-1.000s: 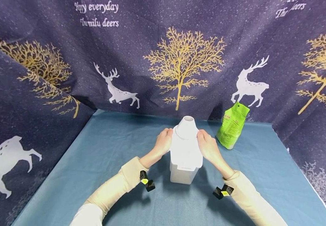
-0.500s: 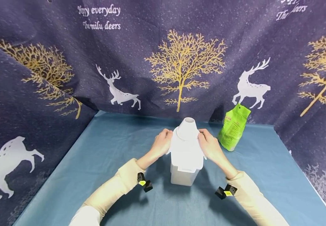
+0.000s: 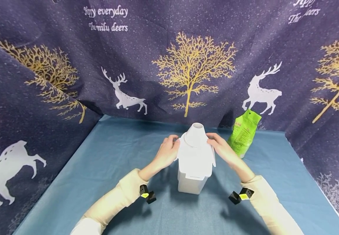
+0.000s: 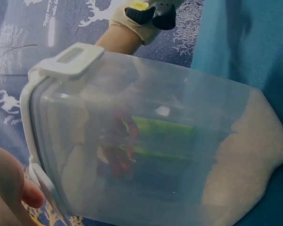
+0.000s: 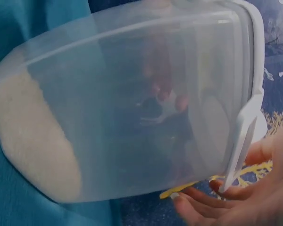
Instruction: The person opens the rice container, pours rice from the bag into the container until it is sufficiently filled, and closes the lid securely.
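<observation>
A teal cloth covers the counter (image 3: 99,169). Dark navy curtains (image 3: 157,39) printed with golden trees and white deer enclose it on three sides.

White-lidded clear container (image 3: 193,163), green pouch (image 3: 243,132), teal tablecloth (image 3: 105,156), navy deer-print backdrop (image 3: 187,58).

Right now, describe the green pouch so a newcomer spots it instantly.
On the blue tablecloth, look to the far right corner, under the white deer print. The green pouch leans against the curtain, right of the white container; it is the only bright green thing there.
</observation>
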Tool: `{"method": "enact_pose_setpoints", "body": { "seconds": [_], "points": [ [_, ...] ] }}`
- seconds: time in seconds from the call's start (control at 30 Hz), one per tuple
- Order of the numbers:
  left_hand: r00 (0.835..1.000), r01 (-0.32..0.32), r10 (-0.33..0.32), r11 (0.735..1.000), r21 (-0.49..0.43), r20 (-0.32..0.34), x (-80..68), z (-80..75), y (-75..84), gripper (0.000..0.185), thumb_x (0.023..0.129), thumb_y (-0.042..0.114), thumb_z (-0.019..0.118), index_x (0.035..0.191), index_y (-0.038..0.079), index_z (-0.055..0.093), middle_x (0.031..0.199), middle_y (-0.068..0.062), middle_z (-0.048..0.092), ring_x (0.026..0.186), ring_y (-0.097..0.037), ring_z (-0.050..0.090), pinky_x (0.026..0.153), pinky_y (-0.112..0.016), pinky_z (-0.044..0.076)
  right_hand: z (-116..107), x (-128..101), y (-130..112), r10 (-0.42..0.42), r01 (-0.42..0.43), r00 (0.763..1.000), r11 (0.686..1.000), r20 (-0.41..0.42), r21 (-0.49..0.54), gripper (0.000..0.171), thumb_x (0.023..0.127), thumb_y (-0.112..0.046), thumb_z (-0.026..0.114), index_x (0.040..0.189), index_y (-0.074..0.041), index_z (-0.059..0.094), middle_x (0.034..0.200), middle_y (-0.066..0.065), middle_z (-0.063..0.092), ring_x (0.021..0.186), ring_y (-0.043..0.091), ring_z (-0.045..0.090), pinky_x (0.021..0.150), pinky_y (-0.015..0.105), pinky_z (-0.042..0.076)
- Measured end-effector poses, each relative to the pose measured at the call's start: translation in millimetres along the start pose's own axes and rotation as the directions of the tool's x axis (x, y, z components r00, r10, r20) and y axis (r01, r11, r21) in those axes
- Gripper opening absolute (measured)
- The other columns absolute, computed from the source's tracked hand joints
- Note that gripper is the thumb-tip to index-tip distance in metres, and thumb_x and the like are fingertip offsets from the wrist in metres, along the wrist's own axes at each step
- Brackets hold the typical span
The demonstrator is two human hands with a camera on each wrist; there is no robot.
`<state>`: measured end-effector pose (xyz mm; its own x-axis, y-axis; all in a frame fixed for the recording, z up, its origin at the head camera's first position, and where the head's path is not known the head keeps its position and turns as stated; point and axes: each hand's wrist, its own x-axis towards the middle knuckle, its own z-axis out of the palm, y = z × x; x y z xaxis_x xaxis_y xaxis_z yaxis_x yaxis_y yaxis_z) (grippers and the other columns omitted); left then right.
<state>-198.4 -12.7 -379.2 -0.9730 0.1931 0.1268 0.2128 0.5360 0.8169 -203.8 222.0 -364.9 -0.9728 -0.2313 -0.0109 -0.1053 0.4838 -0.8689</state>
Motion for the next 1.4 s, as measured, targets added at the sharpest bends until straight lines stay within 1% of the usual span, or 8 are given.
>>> {"method": "enact_pose_setpoints", "body": {
  "seconds": [0.17, 0.5, 0.63, 0.83, 1.0, 1.07, 1.27, 1.4],
  "points": [
    [0.998, -0.062, 0.062, 0.998, 0.020, 0.023, -9.8, -2.8, 5.8, 0.050, 0.102, 0.029, 0.036, 0.142, 0.000, 0.041, 0.140, -0.024, 0.043, 0.131, -0.038, 0.040, 0.106, -0.053, 0.035, -2.0, 1.8, 3.7, -0.073, 0.070, 0.997, 0.994, 0.034, 0.082, 0.050, 0.102, -0.019, 0.040, 0.146, 0.000, 0.027, 0.140, 0.028, 0.045, 0.120, 0.028, 0.052, 0.101, 0.043, 0.040],
    [0.969, -0.244, 0.232, 0.953, 0.180, 0.085, -33.3, 0.2, 23.0, 0.054, 0.102, 0.031, 0.036, 0.144, -0.003, 0.040, 0.156, -0.025, 0.025, 0.147, -0.038, 0.019, 0.116, -0.056, 0.024, -0.4, 5.7, 5.7, -0.212, 0.204, 0.975, 0.971, 0.064, 0.122, 0.056, 0.099, -0.014, 0.050, 0.148, -0.005, 0.025, 0.148, 0.023, 0.034, 0.139, 0.039, 0.031, 0.113, 0.058, 0.024],
    [0.963, -0.268, 0.253, 0.933, 0.240, 0.094, -41.2, 3.1, 31.8, 0.057, 0.102, 0.036, 0.036, 0.144, -0.003, 0.040, 0.157, -0.022, 0.027, 0.148, -0.035, 0.021, 0.116, -0.053, 0.024, 1.2, 7.7, 4.2, -0.280, 0.278, 0.960, 0.955, 0.007, 0.100, 0.058, 0.094, -0.007, 0.058, 0.145, -0.001, 0.030, 0.148, 0.019, 0.034, 0.139, 0.034, 0.031, 0.117, 0.055, 0.020],
    [0.945, -0.325, 0.309, 0.881, 0.344, 0.104, -48.4, 9.1, 41.1, 0.055, 0.100, 0.036, 0.041, 0.139, -0.003, 0.047, 0.149, -0.019, 0.043, 0.143, -0.029, 0.034, 0.118, -0.046, 0.025, 3.3, 12.7, -0.5, -0.347, 0.350, 0.936, 0.936, -0.053, 0.046, 0.061, 0.089, -0.004, 0.066, 0.142, -0.001, 0.037, 0.145, 0.017, 0.041, 0.140, 0.029, 0.036, 0.117, 0.048, 0.024],
    [0.945, -0.324, 0.315, 0.856, 0.403, 0.090, -52.8, 13.4, 45.2, 0.059, 0.099, 0.041, 0.043, 0.139, -0.003, 0.048, 0.147, -0.018, 0.046, 0.141, -0.026, 0.039, 0.117, -0.042, 0.028, 4.0, 15.3, -3.0, -0.357, 0.359, 0.933, 0.931, -0.033, 0.060, 0.063, 0.087, -0.003, 0.068, 0.142, -0.004, 0.036, 0.141, 0.017, 0.047, 0.134, 0.022, 0.045, 0.114, 0.026, 0.031],
    [0.945, -0.320, 0.316, 0.847, 0.425, 0.082, -53.7, 15.3, 45.7, 0.063, 0.097, 0.044, 0.045, 0.139, -0.003, 0.047, 0.147, -0.018, 0.046, 0.140, -0.027, 0.040, 0.116, -0.041, 0.030, 3.9, 15.9, -3.6, -0.350, 0.350, 0.937, 0.934, -0.019, 0.070, 0.065, 0.087, -0.002, 0.068, 0.143, -0.004, 0.036, 0.140, 0.018, 0.048, 0.133, 0.023, 0.046, 0.113, 0.023, 0.031],
    [0.947, -0.314, 0.311, 0.836, 0.449, 0.084, -55.1, 19.4, 45.9, 0.076, 0.092, 0.051, 0.053, 0.143, -0.004, 0.040, 0.148, -0.020, 0.044, 0.142, -0.030, 0.037, 0.117, -0.041, 0.029, 3.1, 19.0, -3.3, -0.339, 0.339, 0.941, 0.940, 0.013, 0.022, 0.067, 0.086, -0.004, 0.069, 0.144, -0.003, 0.036, 0.144, 0.019, 0.047, 0.136, 0.034, 0.042, 0.114, 0.046, 0.029],
    [0.939, -0.333, 0.331, 0.820, 0.466, 0.089, -55.3, 19.2, 45.6, 0.073, 0.091, 0.046, 0.056, 0.142, -0.005, 0.042, 0.147, -0.021, 0.045, 0.141, -0.031, 0.038, 0.117, -0.041, 0.029, 2.9, 19.8, -3.3, -0.336, 0.336, 0.942, 0.942, 0.016, 0.004, 0.067, 0.085, -0.006, 0.071, 0.144, -0.003, 0.038, 0.142, 0.018, 0.049, 0.133, 0.033, 0.046, 0.109, 0.024, 0.037]
  ]
}}
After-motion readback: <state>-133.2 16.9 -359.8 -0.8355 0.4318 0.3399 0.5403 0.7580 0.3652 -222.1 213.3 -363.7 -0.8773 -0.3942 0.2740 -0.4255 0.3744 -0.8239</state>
